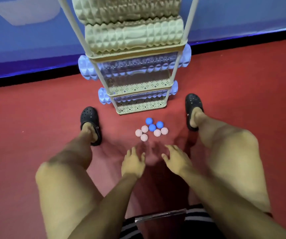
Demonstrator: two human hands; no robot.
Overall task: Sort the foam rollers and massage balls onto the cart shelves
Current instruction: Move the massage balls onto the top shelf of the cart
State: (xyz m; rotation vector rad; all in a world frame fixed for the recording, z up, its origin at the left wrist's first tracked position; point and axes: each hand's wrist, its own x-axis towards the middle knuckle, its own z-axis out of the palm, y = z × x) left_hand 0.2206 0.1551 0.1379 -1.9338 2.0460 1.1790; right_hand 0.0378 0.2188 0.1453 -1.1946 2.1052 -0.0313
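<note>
A cart (135,54) with cream shelves stands on the red floor (35,118), far from the person and centred between both feet. Two beige rollers (133,37) lie stacked on the top shelf. A blue roller (88,70) lies across the middle shelf, both ends jutting past the frame. A second blue roller (104,98) lies across the lower shelf, likewise overhanging on each side. The massage balls rest on the floor just near of the cart base, in one tight cluster. Three blue balls (152,127) sit at the far side of the cluster; five pink spiked balls (144,137) sit at the near side, touching or just beside one another. The left hand (133,163) hovers near of the cluster, fingers spread and relaxed, grasping nothing. The right hand (176,159) hovers beside it to the right, fingers likewise spread, grasping nothing. Neither hand touches a ball. Black clogs (90,123) are on both feet, one left of the cart base and one right. A blue wall (26,40) with a black skirting runs behind the cart.
</note>
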